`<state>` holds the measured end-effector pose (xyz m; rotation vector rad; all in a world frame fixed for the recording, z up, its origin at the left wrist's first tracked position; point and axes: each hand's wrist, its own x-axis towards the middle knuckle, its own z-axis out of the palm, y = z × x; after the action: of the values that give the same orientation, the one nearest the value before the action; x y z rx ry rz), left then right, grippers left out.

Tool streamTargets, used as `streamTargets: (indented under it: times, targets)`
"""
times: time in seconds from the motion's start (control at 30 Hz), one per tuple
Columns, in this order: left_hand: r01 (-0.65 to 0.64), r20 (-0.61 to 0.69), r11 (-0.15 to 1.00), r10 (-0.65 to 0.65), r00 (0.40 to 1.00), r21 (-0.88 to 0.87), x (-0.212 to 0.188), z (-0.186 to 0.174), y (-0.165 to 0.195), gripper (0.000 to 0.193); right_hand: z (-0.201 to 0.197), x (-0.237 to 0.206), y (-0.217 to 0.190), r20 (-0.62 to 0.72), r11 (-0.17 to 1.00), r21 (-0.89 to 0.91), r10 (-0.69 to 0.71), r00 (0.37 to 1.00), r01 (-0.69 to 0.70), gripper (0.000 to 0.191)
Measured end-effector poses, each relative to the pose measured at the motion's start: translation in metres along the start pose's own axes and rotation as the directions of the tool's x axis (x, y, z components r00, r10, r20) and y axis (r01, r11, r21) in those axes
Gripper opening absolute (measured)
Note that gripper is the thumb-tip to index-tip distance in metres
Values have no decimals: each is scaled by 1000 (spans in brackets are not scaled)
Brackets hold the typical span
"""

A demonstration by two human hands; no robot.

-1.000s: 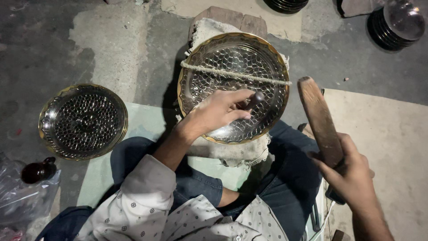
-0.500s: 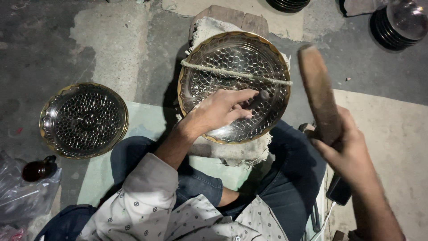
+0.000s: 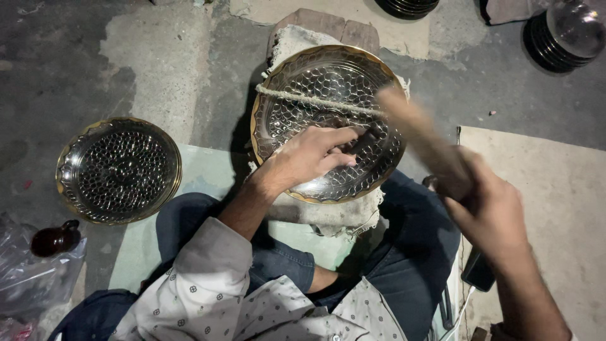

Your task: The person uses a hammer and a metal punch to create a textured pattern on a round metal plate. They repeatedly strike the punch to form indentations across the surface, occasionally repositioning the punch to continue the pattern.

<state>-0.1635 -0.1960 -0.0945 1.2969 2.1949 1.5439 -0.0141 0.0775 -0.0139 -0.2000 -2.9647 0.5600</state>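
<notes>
Left hand (image 3: 310, 158): lying on the patterned metal plate (image 3: 328, 120), fingers closed around a small dark punch (image 3: 360, 142) and standing its tip on the plate's embossed face.
Right hand (image 3: 495, 211): gripping the handle end of a wooden mallet (image 3: 421, 142), which is showing blurred above the punch; grip closed tight on the wood.
Plate position: resting on a cloth-padded block (image 3: 328, 218) between the person's knees, a cord (image 3: 315, 101) running across its upper half.
Doing it well: in my judgement the punch is needing to stand square on one cell of the pattern, the plate pressed flat against the padding, and the mallet landing straight on the punch head, clear of the fingers.
Second plate (image 3: 118, 170): lying on the floor well apart to the left, holding nothing.
Plastic bag (image 3: 38, 271): lying at lower left with a small dark bottle (image 3: 55, 239) resting on it.
Stacked dishes (image 3: 565, 35): sitting at the top right corner, contents too dim to tell.
</notes>
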Motion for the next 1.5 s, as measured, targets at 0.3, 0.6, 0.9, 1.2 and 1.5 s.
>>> streamTargets:
  times: [0.3, 0.6, 0.9, 1.2, 1.5]
  targets:
    - [-37, -48, 999, 37, 998, -2, -2, 1, -1, 44, -2, -1, 0, -2, 986, 167, -23, 1000, 23, 76]
    - [-66, -83, 998, 66, 994, -4, -3, 2, -2, 45, -3, -2, 7, 17, 996, 86, -15, 1000, 13, 75]
    - [8, 31, 999, -9, 999, 38, -3, 5, -8, 38, -2, -11, 10, 78, 969, 207, 120, 990, -134, 81]
    - [3, -30, 1000, -3, 1000, 15, -6, 6, -11, 51, -9, -23, 18, -8, 984, 147, 104, 994, -102, 76]
    - [24, -34, 997, -26, 999, -70, -8, 8, -1, 46, -12, -18, 16, -18, 994, 90, 60, 998, -58, 69]
